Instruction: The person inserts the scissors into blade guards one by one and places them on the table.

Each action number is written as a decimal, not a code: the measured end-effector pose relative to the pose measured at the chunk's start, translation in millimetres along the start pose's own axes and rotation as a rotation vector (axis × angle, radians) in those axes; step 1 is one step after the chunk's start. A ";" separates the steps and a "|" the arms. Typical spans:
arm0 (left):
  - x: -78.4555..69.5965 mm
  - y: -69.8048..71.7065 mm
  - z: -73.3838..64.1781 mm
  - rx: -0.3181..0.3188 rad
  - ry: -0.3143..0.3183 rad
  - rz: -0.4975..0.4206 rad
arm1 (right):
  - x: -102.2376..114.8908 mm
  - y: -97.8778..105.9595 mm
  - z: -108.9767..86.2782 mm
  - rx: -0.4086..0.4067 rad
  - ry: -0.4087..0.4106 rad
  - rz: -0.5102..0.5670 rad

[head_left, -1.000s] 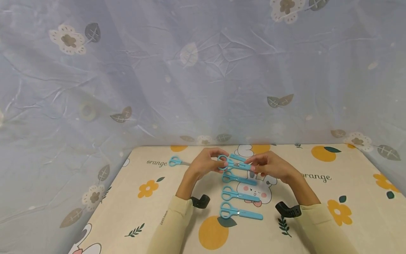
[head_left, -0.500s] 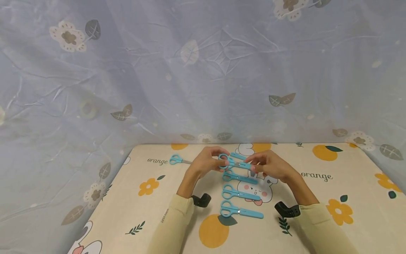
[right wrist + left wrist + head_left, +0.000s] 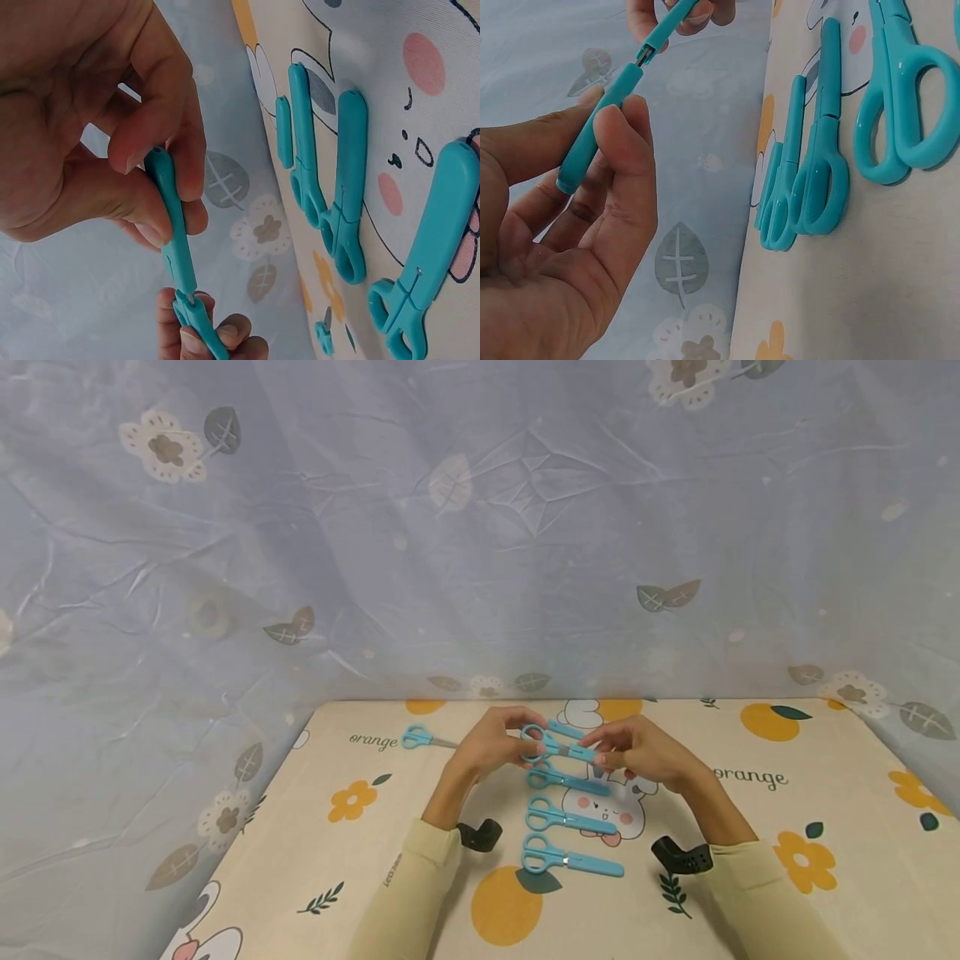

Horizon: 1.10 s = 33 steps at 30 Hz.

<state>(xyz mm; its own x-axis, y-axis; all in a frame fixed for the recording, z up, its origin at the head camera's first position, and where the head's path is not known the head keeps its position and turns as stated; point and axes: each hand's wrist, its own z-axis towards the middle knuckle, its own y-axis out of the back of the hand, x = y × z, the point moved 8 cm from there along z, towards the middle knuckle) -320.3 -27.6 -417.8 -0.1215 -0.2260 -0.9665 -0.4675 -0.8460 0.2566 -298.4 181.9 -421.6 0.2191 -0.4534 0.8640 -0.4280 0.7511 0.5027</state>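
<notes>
Between my hands is a pair of light-blue scissors (image 3: pixel 553 747), lifted above the cloth. My left hand (image 3: pixel 491 747) pinches its handle loops between thumb and fingers. With thumb and fingertips my right hand (image 3: pixel 651 756) grips the blue blade cover (image 3: pixel 174 217). The cover lies in line with the blades, and a short bit of metal shows between it and the handles in both wrist views. Below, three covered scissors lie in a column: the upper (image 3: pixel 570 779), middle (image 3: pixel 572 817) and lower pair (image 3: pixel 573 858). The right fingers partly overlap a loose cover (image 3: pixel 566 728) behind.
Uncovered scissors (image 3: pixel 420 738) with bare metal blades lie left of the left hand. The table has a cream cloth (image 3: pixel 337 860) printed with oranges and flowers. A grey-blue patterned curtain (image 3: pixel 480 568) hangs at the table's back edge.
My left hand with the scissors has shifted slightly right, toward the right hand. Both hands keep the same hold, and the scissors on the table lie as before.
</notes>
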 end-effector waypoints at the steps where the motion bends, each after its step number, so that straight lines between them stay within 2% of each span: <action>1: 0.1 -0.4 -0.3 -0.001 0.002 -0.001 | 0.4 -0.2 -0.2 -0.001 0.004 0.000; 6: 2.9 -1.3 -1.5 -0.009 0.026 -0.017 | 4.6 -2.6 -0.5 -0.003 0.037 -0.007; 16: 5.0 -3.8 -1.6 0.021 0.063 -0.068 | 5.0 -4.6 0.2 -0.014 0.035 -0.027; 27: 2.7 -3.9 -0.2 0.012 0.028 -0.015 | 5.4 -3.9 -0.7 -0.001 0.023 0.002; 33: 1.2 -5.3 -1.3 0.012 0.028 0.001 | 6.7 -5.9 -0.8 0.004 0.028 0.001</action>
<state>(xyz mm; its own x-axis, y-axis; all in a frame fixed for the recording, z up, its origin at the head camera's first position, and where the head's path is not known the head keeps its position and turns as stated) -316.8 -24.0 -420.3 -0.0971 -0.2405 -0.9658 -0.4776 -0.8401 0.2572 -293.7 174.9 -418.7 0.2429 -0.4394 0.8648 -0.4320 0.7492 0.5020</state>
